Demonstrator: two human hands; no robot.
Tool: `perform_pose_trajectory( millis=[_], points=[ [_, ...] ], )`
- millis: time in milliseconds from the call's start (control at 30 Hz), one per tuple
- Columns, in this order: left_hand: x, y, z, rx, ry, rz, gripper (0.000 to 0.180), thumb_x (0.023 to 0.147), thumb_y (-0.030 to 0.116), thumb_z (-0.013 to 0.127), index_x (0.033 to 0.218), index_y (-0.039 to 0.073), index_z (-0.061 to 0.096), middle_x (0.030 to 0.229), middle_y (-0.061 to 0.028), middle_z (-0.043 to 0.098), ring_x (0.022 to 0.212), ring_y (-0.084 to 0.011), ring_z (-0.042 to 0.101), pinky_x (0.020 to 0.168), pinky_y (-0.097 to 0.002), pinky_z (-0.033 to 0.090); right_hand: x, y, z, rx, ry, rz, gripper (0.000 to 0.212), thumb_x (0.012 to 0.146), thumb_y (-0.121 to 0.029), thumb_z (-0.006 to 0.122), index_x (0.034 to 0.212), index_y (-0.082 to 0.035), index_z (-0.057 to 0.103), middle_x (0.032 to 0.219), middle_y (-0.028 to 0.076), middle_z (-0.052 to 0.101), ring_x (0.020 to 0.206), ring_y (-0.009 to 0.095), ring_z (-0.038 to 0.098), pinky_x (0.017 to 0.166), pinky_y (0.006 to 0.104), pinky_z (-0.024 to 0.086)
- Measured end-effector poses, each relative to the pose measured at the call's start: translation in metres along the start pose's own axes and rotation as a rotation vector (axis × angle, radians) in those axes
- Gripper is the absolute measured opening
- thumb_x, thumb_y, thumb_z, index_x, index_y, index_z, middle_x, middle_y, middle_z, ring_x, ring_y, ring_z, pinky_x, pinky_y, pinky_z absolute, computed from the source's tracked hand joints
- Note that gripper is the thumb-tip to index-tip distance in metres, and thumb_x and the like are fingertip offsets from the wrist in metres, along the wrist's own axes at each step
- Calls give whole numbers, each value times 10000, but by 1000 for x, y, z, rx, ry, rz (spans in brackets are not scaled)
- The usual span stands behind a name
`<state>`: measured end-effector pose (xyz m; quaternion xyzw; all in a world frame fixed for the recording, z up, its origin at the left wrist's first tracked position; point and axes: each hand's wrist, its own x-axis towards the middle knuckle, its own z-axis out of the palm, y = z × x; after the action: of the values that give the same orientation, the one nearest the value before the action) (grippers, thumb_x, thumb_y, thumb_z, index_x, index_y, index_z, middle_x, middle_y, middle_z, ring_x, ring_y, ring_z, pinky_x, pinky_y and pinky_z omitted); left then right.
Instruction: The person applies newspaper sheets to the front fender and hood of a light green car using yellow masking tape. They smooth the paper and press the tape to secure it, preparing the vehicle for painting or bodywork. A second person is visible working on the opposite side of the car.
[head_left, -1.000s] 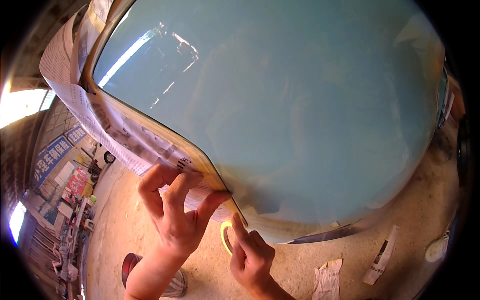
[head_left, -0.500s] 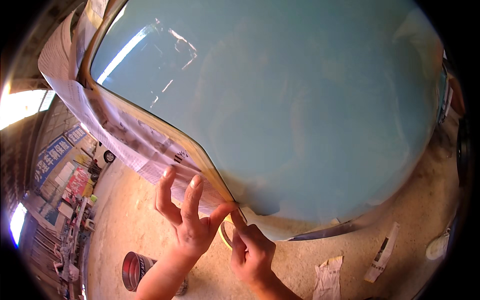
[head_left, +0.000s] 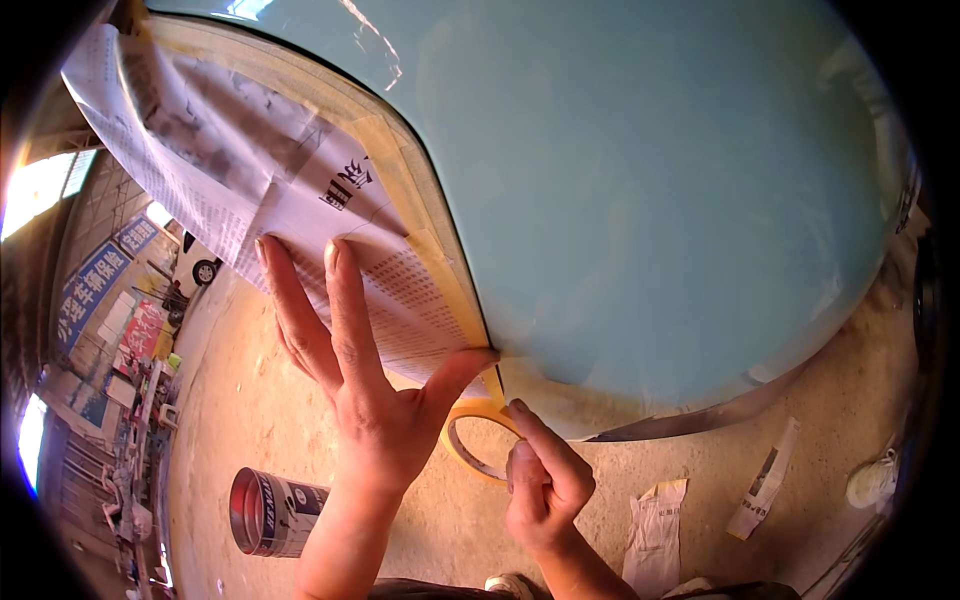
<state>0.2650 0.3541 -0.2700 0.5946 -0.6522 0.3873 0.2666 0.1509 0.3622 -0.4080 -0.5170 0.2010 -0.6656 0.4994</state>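
Note:
A glossy light blue car body panel (head_left: 640, 220) fills the upper right. Along its left edge runs yellowish masking tape (head_left: 430, 250), which fixes a printed newspaper sheet (head_left: 290, 170) beside it. My left hand (head_left: 375, 410) is spread over the lower newspaper, its thumb pressed at the taped edge near the panel's lower corner. Just below, my right hand (head_left: 548, 490) grips a yellow masking tape roll (head_left: 461, 457) by its right side, between thumb and index finger. A short run of tape joins the roll to the edge under my left thumb.
A can (head_left: 285, 512) lies on its side on the concrete floor (head_left: 240, 400). Paper scraps (head_left: 655, 540) are at the lower right, near a shoe (head_left: 872, 482). A cluttered bench (head_left: 140, 450) and blue signs (head_left: 95, 290) line the far left, with a white car (head_left: 195, 262) behind.
The view has shifted, showing more newspaper. My right hand and the tape roll have moved away from my left thumb, so the roll shows more fully. My left fingers have straightened over the newspaper.

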Motion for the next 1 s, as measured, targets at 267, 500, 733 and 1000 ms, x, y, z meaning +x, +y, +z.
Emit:
perform_pose_trajectory(
  millis=[267, 500, 733, 1000],
  points=[
    [1, 1, -2, 12, 12, 7, 1164, 674, 373, 898, 1576, 55, 235, 1631, -253, 121, 1508, -429, 147, 1194, -538, 210, 7, 1, 8, -153, -26, -88, 500, 831, 132, 573, 1304, -14, 646, 610, 60, 460, 506, 140, 458, 508, 264, 398],
    [-1, -2, 3, 12, 63, 10, 1077, 741, 555, 797, 1538, 14, 315, 1582, -359, 143, 1447, -499, 209, 1130, -593, 212, 11, 1, 12, -337, -52, -111, 597, 799, 85, 593, 1372, -87, 605, 622, 76, 516, 486, 222, 523, 478, 360, 438],
    [-11, -3, 6, 66, 27, 15, 1031, 759, 577, 771, 1515, 15, 351, 1561, -393, 169, 1446, -503, 224, 1109, -586, 213, 10, 2, 14, -460, -29, -111, 644, 779, 64, 619, 1392, -133, 595, 610, 49, 508, 465, 205, 519, 454, 362, 432],
    [-29, -3, 9, 104, -53, 11, 1113, 709, 466, 855, 1559, 60, 260, 1584, -353, 109, 1472, -517, 150, 1144, -619, 210, 13, -2, 12, -447, -14, -131, 570, 806, 49, 643, 1356, -97, 623, 599, 37, 512, 451, 166, 511, 443, 330, 425]
  ],
)
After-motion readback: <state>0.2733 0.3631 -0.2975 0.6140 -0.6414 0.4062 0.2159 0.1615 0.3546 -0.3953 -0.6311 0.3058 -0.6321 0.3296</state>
